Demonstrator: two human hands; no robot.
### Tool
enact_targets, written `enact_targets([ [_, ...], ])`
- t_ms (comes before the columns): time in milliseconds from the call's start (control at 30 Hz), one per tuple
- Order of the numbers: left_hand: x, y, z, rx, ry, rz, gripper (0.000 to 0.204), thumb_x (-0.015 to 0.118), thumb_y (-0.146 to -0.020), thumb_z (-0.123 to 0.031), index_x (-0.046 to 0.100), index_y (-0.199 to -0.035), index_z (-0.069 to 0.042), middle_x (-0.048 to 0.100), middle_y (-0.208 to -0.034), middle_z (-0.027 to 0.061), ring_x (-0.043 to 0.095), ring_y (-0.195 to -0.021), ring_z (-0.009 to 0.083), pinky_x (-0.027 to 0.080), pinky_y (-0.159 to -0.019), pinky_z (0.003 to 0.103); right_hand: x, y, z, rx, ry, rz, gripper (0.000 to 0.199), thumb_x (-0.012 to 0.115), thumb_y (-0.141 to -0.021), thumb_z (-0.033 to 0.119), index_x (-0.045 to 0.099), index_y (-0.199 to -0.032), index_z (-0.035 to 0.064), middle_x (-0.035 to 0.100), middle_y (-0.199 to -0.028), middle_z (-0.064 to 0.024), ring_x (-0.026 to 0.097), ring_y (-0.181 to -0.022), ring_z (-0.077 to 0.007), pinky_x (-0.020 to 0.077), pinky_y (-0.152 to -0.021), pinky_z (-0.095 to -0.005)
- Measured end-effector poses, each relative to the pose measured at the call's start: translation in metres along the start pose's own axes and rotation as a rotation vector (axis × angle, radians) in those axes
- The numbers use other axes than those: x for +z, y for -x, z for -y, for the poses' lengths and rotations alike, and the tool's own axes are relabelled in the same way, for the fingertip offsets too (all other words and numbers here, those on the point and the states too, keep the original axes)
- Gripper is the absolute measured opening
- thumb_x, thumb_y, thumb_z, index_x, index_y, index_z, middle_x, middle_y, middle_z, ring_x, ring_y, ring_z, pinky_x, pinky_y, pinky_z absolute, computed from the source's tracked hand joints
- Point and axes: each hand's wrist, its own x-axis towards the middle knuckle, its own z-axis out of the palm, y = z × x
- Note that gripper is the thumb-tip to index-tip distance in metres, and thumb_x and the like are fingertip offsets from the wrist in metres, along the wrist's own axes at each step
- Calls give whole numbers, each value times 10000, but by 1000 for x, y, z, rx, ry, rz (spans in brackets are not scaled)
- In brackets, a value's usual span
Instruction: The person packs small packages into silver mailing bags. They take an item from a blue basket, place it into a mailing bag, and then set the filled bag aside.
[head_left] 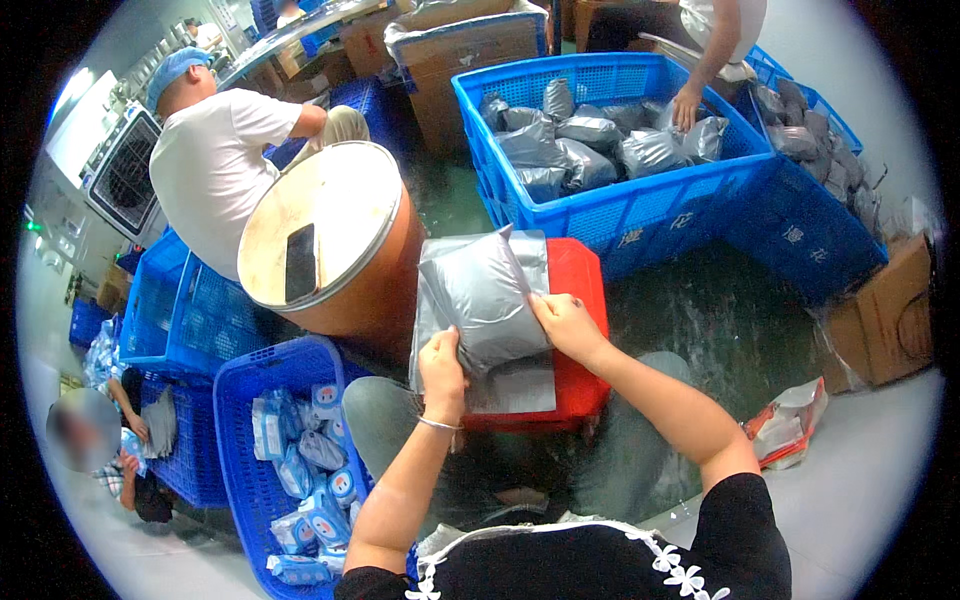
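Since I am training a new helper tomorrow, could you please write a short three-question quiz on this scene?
1. True or false: the left hand and the right hand both touch the same silver bag.
2. What colour is the basket that holds the packs? A) red; B) blue; C) white.
3. Which black thing lies on the drum?

Key: 1. True. 2. B. 3. A phone.
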Motion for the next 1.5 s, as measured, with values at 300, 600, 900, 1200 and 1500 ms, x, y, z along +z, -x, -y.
enact_targets([
  [300, 9, -22, 17, 247, -383, -36, 298, 575, -877, -23, 570, -1173, 5, 681, -994, 204, 667, -909, 308, 507, -826, 406, 8, -14, 1, -283, 171, -185, 452, 629, -925, 331, 526, -1294, 93, 619, -1131, -188, 637, -969, -347, 512, -794, -424],
  [600, -16, -7, 39, 718, -473, 271, 271, 611, -827, -9, 649, -1095, -1, 609, -1065, 141, 608, -901, 213, 510, -674, 308, -10, 52, 38, -170, -778, -10, 1043, 849, -678, 254, 268, -1530, 97, 401, -1468, -172, 389, -1359, -279, 307, -1132, -408],
  [900, -32, -15, -5, 881, -1167, 116, 708, 652, -832, -566, 497, -1420, -203, 333, -1511, 224, 252, -1383, 510, 241, -1105, 611, -240, -9, 103, -756, 696, -1466, 798, 832, -721, 241, 439, -1402, 101, 353, -1450, -278, 431, -1297, -402, 394, -1054, -508],
  [1200, -7, 19, 19, 735, -1077, 30, 715, 608, -828, -589, 478, -1437, -237, 281, -1539, 245, 193, -1420, 505, 153, -1156, 593, -29, 47, 91, -538, 616, 35, 468, 719, -838, 181, 598, -1265, 33, 514, -1373, -240, 523, -1242, -388, 408, -1046, -446],
  [1500, -271, -57, 11, 602, -61, -835, 147, 652, -861, -111, 682, -980, -30, 686, -1000, 115, 641, -929, 211, 501, -856, 343, 41, 67, 43, -391, 953, 108, 583, 658, -875, 299, 499, -1401, 105, 404, -1468, -228, 415, -1324, -393, 316, -1080, -483],
])
